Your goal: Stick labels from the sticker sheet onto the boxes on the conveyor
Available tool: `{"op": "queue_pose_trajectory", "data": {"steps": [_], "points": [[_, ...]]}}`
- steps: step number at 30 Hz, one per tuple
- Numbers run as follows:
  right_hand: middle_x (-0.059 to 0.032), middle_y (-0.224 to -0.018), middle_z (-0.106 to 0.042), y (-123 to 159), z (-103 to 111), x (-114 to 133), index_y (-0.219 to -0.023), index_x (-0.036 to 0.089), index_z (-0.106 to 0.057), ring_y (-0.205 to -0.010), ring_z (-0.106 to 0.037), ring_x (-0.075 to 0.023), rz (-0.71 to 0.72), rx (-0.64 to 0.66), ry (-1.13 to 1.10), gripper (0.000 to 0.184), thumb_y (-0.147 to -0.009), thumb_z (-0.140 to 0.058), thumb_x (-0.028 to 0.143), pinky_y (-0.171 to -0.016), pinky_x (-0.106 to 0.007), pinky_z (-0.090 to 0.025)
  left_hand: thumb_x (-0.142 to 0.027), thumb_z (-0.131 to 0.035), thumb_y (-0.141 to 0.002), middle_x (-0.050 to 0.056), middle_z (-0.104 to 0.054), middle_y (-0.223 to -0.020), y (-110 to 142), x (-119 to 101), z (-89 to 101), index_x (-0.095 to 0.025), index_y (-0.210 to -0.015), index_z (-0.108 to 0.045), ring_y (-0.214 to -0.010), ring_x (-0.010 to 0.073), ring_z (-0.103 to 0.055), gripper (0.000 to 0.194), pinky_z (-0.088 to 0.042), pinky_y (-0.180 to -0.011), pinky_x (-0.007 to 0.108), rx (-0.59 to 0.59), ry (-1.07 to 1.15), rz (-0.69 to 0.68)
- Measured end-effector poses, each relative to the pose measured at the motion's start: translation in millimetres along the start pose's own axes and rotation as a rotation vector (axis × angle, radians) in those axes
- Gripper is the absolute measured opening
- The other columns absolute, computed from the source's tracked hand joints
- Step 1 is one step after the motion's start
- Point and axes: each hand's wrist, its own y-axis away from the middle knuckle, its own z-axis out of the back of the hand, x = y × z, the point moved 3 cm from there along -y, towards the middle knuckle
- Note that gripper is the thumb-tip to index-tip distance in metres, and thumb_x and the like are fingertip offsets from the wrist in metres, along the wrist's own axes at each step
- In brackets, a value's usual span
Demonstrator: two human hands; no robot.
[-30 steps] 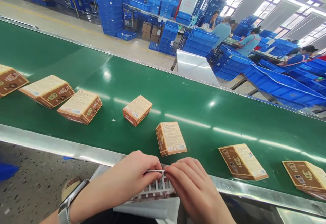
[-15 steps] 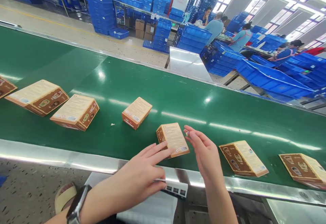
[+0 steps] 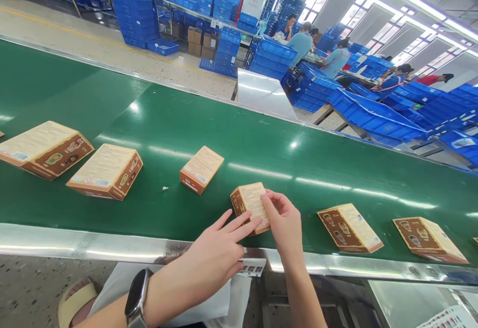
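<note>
A small brown-and-cream cardboard box (image 3: 249,194) lies on the green conveyor belt, printed side up. Two fingers of my left hand (image 3: 212,256) rest spread on its near part. The same hand, with a smartwatch (image 3: 136,293) on its wrist, pinches a sheet of small dark printed stickers (image 3: 254,268) between its thumb and lower fingers. At the box's right edge, my right hand (image 3: 286,223) has its thumb on the top face and its fingers bent around the side. Whatever lies under those fingertips is hidden.
More boxes lie along the belt: one (image 3: 201,168) just left, two (image 3: 106,171) further left, others (image 3: 350,227) to the right. A metal rail (image 3: 93,243) edges the belt. Beyond are stacked blue crates (image 3: 134,9), a metal chute (image 3: 261,89) and seated people (image 3: 298,44).
My right hand has moved left onto the box's right edge; the small shiny sticker at its fingertips is now out of sight. My left hand stays on the box. The view has shifted slightly.
</note>
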Motion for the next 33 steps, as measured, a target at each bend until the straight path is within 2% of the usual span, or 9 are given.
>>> {"op": "queue_pose_trajectory", "data": {"steps": [7,11,13,14,17,21,26,29,33], "points": [[-0.0078,-0.078,-0.075,-14.5,10.8,8.9,-0.114,0.016,-0.056,-0.074,-0.071,-0.0263,0.123,-0.165,0.321,0.057,-0.073,-0.069,0.054,-0.071,-0.038,-0.053,-0.022,-0.068,-0.089,0.013,-0.043,-0.155,-6.8,3.5,-10.1,-0.015,-0.076,-0.071,-0.148,0.0264,-0.031,0.015,-0.027,-0.12,0.042,0.032,0.013,-0.07],[-0.013,-0.084,-0.075,-11.0,21.8,25.0,-0.102,0.016,-0.063,-0.078,-0.07,-0.0279,0.326,-0.248,0.489,0.041,-0.086,-0.055,0.053,-0.067,-0.039,-0.053,-0.023,-0.066,-0.092,0.01,-0.049,-0.151,-3.4,9.1,0.9,-0.016,-0.079,-0.07,-0.138,0.025,-0.047,0.015,-0.035,-0.116,0.038,0.029,0.226,0.0],[-0.0125,-0.099,-0.075,4.2,22.8,35.7,-0.102,0.02,-0.065,-0.091,-0.07,-0.026,0.484,-0.081,0.501,0.032,-0.091,-0.054,0.048,-0.07,-0.036,-0.056,-0.023,-0.062,-0.095,0.007,-0.068,-0.13,1.7,12.6,12.9,-0.018,-0.083,-0.07,-0.116,0.0223,-0.064,0.015,-0.047,-0.099,0.031,0.064,0.345,0.107],[-0.0101,-0.103,-0.074,14.1,20.0,39.7,-0.105,0.021,-0.065,-0.093,-0.07,-0.024,0.532,0.112,0.5,0.028,-0.091,-0.058,0.044,-0.072,-0.034,-0.057,-0.024,-0.06,-0.096,0.005,-0.074,-0.111,4.7,14.3,19.8,-0.019,-0.084,-0.07,-0.1,0.0198,-0.069,0.016,-0.05,-0.086,0.027,0.095,0.395,0.174],[-0.0032,-0.095,-0.075,45.2,11.5,46.4,-0.118,0.025,-0.062,-0.082,-0.072,-0.0179,0.56,0.614,0.474,0.03,-0.089,-0.066,0.034,-0.073,-0.027,-0.059,-0.029,-0.054,-0.098,-0.003,-0.07,-0.075,12.7,19.2,41.1,-0.022,-0.084,-0.068,-0.068,0.0138,-0.063,0.022,-0.039,-0.06,0.021,0.169,0.51,0.359],[-0.0006,-0.083,-0.072,58.6,11.9,46.4,-0.117,0.026,-0.063,-0.069,-0.07,-0.0147,0.559,0.579,0.453,0.023,-0.094,-0.059,0.032,-0.066,-0.023,-0.059,-0.031,-0.063,-0.09,-0.006,-0.063,-0.068,20.8,25.8,58.0,-0.023,-0.086,-0.067,-0.061,0.0115,-0.054,0.01,-0.032,-0.056,0.02,0.17,0.592,0.51],[0.0005,-0.082,-0.072,56.5,11.1,40.0,-0.122,0.026,-0.06,-0.07,-0.07,-0.0145,0.531,0.692,0.523,0.026,-0.097,-0.057,0.029,-0.064,-0.021,-0.059,-0.029,-0.059,-0.092,-0.006,-0.051,-0.055,29.7,25.9,54.6,-0.021,-0.07,-0.067,-0.052,0.0104,-0.041,0.024,-0.026,-0.053,0.021,0.177,0.549,0.536],[-0.0033,-0.097,-0.073,57.8,5.1,46.6,-0.114,0.026,-0.063,-0.088,-0.071,-0.0182,0.723,0.676,0.581,0.02,-0.095,-0.06,0.025,-0.075,-0.027,-0.061,-0.028,-0.058,-0.092,-0.005,-0.051,-0.054,32.0,23.8,51.2,-0.02,-0.069,-0.066,-0.051,0.0103,-0.039,0.025,-0.025,-0.052,0.021,0.162,0.53,0.517],[-0.0068,-0.102,-0.073,67.8,-4.5,58.4,-0.097,0.024,-0.067,-0.099,-0.07,-0.0231,1.047,0.505,0.624,0.012,-0.092,-0.06,0.014,-0.082,-0.036,-0.059,-0.031,-0.056,-0.093,-0.004,-0.052,-0.054,30.2,24.3,52.3,-0.021,-0.07,-0.067,-0.052,0.0112,-0.042,0.027,-0.026,-0.05,0.021,0.147,0.539,0.523]]}}
